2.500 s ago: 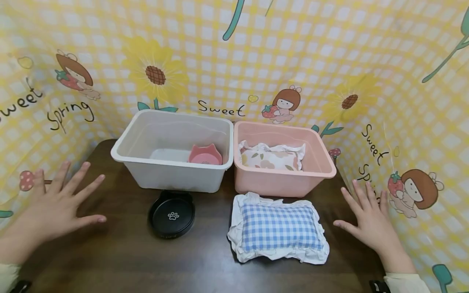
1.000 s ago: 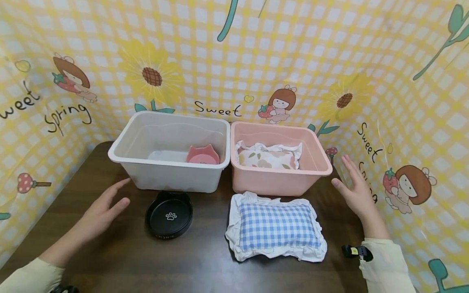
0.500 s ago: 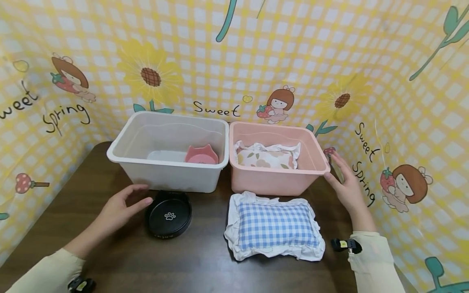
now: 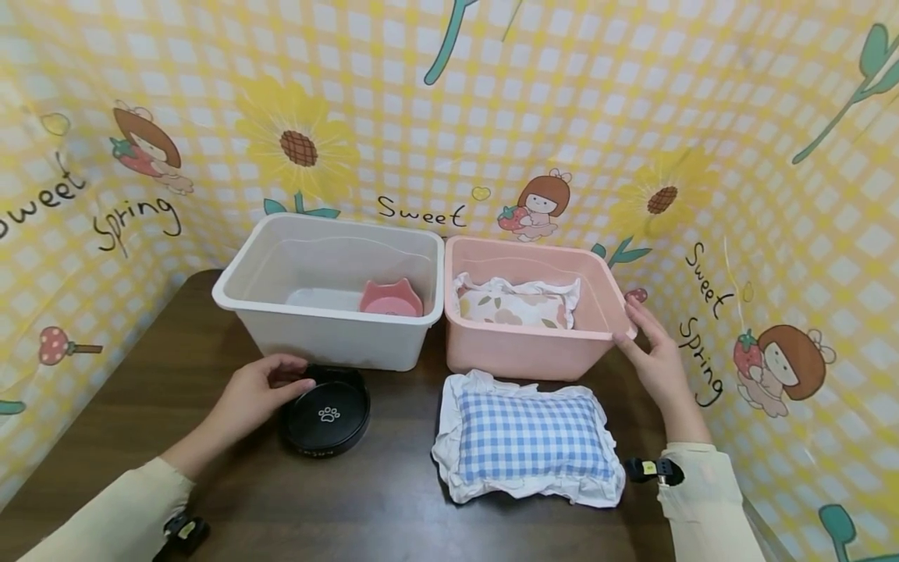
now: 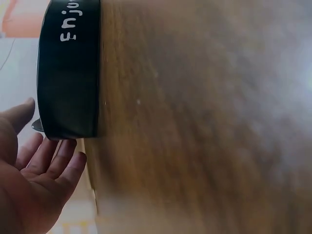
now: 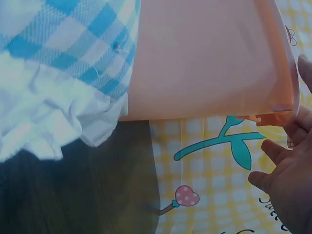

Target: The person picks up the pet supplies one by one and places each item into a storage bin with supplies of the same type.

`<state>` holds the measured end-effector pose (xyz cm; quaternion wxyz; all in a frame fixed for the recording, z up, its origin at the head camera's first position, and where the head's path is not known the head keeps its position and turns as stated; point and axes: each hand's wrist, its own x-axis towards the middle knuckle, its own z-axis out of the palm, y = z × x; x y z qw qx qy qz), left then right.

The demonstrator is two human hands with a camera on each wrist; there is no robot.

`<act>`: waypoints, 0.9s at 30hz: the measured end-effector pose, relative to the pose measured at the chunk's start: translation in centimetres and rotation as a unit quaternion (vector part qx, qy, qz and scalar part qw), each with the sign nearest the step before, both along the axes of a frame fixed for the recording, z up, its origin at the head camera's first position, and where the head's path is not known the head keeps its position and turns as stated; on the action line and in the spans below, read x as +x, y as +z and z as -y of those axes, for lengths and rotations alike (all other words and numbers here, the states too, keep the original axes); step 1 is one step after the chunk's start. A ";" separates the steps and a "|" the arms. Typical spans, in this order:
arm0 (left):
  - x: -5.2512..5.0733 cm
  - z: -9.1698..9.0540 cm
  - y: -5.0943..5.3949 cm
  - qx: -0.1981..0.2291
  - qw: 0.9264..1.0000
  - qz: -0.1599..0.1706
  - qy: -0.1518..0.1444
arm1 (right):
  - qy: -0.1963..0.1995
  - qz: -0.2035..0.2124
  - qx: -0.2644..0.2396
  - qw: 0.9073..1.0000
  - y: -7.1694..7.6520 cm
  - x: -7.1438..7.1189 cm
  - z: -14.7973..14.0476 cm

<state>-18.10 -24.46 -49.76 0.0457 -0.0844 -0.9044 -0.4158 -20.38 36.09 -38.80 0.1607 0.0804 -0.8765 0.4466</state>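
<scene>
My left hand [image 4: 256,394] is at the left back edge of the black paw-print bowl [image 4: 328,415], its thumb over the rim and its fingers around the outer side. In the left wrist view, the fingertips [image 5: 70,146] touch the bowl's side wall [image 5: 68,87]. At the front right corner of the pink bin [image 4: 527,355], my right hand [image 4: 660,367] holds the rim between thumb and fingers. A pillow with flower print [image 4: 513,307] lies in that bin. The blue checked pillow [image 4: 534,437] with a white frill lies in front of it.
To the left of the pink bin stands a white bin [image 4: 337,339] with a pink cat-eared bowl [image 4: 392,299] inside. Everything stands on a dark wooden table [image 4: 379,515]. Yellow checked cloth [image 4: 435,117] hangs behind and at both sides.
From wide apart with spread fingers, both hands have moved inward. My left hand has reached the black bowl, and my right hand the pink bin's corner. Bowls, bins and pillows have stayed in place.
</scene>
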 end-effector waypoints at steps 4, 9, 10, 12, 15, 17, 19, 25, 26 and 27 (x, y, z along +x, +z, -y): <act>-0.1 -0.3 0.1 -0.007 1.000 -0.003 0.006 | -0.007 0.012 0.005 1.000 -0.6 -0.4 -0.2; -0.5 -0.6 0.3 -0.023 0.999 -0.015 0.022 | -0.009 0.026 -0.004 1.000 -0.8 -0.9 -0.5; -0.6 -0.7 0.3 -0.026 0.999 -0.016 0.023 | -0.007 0.027 -0.007 1.000 -1.1 -1.2 -0.8; -0.7 -0.7 0.4 -0.033 0.999 -0.016 0.025 | -0.009 0.033 -0.009 0.999 -1.4 -1.6 -1.3; -1.0 -0.8 0.4 -0.040 0.999 -0.018 0.022 | -0.013 0.044 -0.009 0.999 -1.9 -1.9 -2.0; -1.2 -0.9 0.3 -0.042 0.999 -0.024 0.024 | -0.013 0.051 -0.013 0.999 -2.0 -1.9 -2.2; -1.3 -1.0 0.3 -0.042 0.998 -0.031 0.027 | -0.012 0.058 -0.017 0.998 -2.0 -2.0 -2.3; -1.0 -1.0 0.3 -0.031 0.998 -0.038 0.048 | -0.010 0.074 -0.029 0.997 -1.6 -1.8 -2.1; -0.9 -1.0 0.5 -0.029 0.997 -0.041 0.053 | -0.009 0.076 -0.031 0.997 -1.5 -1.8 -2.1; -0.8 -1.0 0.6 -0.027 0.997 -0.045 0.057 | -0.007 0.079 -0.032 0.996 -1.5 -1.7 -2.0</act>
